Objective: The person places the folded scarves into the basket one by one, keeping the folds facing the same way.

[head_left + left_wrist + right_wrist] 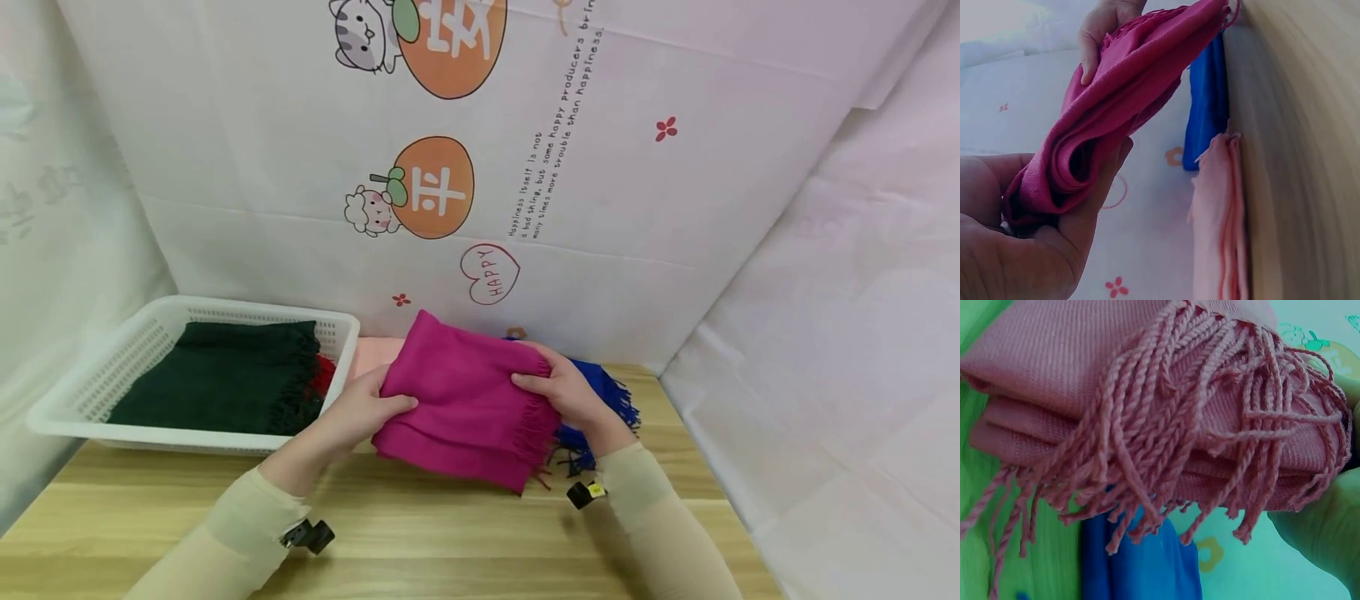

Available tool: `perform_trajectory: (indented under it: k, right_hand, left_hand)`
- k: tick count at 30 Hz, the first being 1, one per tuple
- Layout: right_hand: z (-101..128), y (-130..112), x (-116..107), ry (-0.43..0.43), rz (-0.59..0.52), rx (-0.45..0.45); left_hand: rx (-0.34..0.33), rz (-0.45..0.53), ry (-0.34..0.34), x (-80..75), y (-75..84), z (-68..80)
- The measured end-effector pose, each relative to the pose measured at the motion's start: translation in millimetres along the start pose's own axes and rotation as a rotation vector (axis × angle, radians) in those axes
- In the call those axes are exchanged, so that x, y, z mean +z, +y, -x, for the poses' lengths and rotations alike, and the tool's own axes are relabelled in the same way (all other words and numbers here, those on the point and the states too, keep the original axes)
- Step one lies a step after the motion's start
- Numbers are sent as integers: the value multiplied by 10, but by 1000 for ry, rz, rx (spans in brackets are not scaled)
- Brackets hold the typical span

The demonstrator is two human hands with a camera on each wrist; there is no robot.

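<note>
Both hands are holding one folded magenta scarf (465, 400) up off the wooden table (420, 533), roughly mid-table, just right of the white basket (97, 375).

Left hand (360, 410) is gripping the scarf's left folded edge, thumb on top, fingers underneath. The left wrist view is showing the stacked folds pinched between thumb and palm (1029, 250).

Right hand (564, 390) is gripping the right, fringed end, thumb lying over the top layer, fingers curled under. The right wrist view is filled with the twisted tassels (1166, 444) hanging off that end; colours in that view are coming out skewed, so the scarf is reading dusty pink there.

Scarf is sitting tilted, far edge higher than near edge, with several layers showing along the near-right corner.

Underneath and behind:
- blue scarf (600, 392) lying on the table under the right hand, fringe spilling to the right and near side
- pale pink scarf (372, 354) lying flat at the far side, between the basket and the magenta one, partly covered by it

Basket at the left is holding a dark green scarf (225, 375), folded, with a bit of red fabric (324, 373) poking out at its right edge.

Printed white sheet (480, 167) is hanging behind the table.
</note>
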State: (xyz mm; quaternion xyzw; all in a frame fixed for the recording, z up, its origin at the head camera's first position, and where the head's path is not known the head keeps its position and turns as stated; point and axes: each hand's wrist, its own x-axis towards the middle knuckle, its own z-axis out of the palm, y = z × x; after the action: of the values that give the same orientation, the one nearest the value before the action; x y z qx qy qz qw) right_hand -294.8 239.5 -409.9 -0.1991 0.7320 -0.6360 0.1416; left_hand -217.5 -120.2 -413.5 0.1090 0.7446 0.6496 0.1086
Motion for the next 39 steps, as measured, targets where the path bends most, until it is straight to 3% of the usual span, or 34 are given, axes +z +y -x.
perform_trajectory:
  k: [13, 39]
  right_hand:
    - [-223, -144, 341, -17, -43, -13]
    - [-867, -548, 994, -116, -97, -2]
  left_hand:
    - [-4, -10, 31, -362, 98, 186]
    - [31, -45, 179, -1050, 186, 488]
